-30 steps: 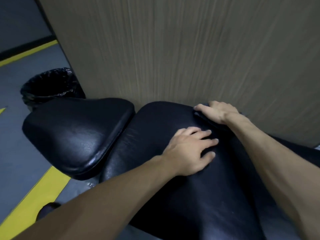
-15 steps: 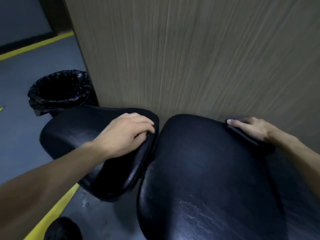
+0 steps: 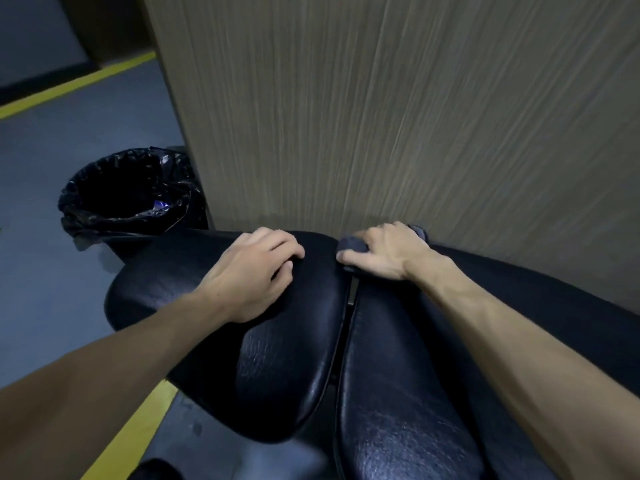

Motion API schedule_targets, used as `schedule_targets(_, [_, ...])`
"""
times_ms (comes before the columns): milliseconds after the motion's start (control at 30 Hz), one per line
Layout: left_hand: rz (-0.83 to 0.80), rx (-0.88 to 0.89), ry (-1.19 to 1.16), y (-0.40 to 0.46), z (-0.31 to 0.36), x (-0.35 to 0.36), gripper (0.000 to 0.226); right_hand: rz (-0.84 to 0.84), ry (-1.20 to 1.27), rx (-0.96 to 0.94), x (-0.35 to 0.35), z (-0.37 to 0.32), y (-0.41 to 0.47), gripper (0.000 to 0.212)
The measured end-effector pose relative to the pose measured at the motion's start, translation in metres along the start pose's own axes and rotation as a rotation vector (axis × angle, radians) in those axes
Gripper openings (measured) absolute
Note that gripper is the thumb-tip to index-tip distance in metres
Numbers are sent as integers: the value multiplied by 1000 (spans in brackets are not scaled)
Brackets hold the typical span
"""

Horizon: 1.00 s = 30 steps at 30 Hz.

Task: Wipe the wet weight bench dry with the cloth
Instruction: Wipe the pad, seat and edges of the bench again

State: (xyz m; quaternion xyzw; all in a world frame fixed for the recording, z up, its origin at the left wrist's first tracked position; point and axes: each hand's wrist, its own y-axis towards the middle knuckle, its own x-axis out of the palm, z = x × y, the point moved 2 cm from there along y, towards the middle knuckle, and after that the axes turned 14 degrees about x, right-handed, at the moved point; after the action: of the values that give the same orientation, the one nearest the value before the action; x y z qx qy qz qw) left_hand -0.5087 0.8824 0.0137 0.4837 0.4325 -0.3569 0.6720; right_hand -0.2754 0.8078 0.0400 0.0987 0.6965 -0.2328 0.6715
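Black-lined waste bin (image 3: 128, 199) on grey floor (image 3: 52, 271) beside wood-grain wall panel (image 3: 398, 109), yellow floor stripe (image 3: 72, 84) at upper left, another yellow stripe (image 3: 131, 434) at bottom left

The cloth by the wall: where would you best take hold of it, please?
Pinch the bunched end of the cloth that shows past the right hand, coming from above; the rest lies hidden under the hand on the bench pad.
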Motion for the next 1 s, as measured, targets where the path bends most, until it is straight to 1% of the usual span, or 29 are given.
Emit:
schedule_targets(67, [-2,5,-5,1,0,1,27,13,-4,-41,0,3,-6,49])
schedule_targets(167, [9,10,-10,0,-1,1,26,55,12,-69,1,-2,-12,60])
schedule_targets(200, [12,18,-11,0,-1,0,26,87,19,-74,1,-3,-16,57])
schedule_targets(267, [14,33,-11,-1,-2,0,26,155,49,-79,2,-5,-24,44])
schedule_targets(333, [21,43,-16,-2,-3,-1,26,190,89,-64,4,-8,-32,37])
schedule_targets(467, [34,40,-47,-3,-3,-4,26,260,230,-38,-2,-17,-65,41])
schedule_targets(567, [34,43,-45,-3,-3,-4,26,327,279,-20,7,-19,-112,35])
schedule_targets(667, [19,41,-28,-4,-3,-4,25,326,354,4,21,-23,-154,30])
schedule_targets(767, [-22,56,-18,-4,-2,-6,27,319,399,17,30,-28,-171,29])
schedule_targets(800, [-47,62,-29,-3,-2,-9,27,320,385,-5,35,-30,-176,33])
schedule_targets(900, [-119,89,-82,-7,-8,-21,31,328,247,-50,53,-35,-189,60])
schedule_targets(933, [-123,103,-87,-12,-12,-26,32,331,222,-41,56,-34,-188,66])
schedule_targets(1000, [-109,100,-87,-27,-24,-38,35,321,202,-23,53,-33,-174,69])
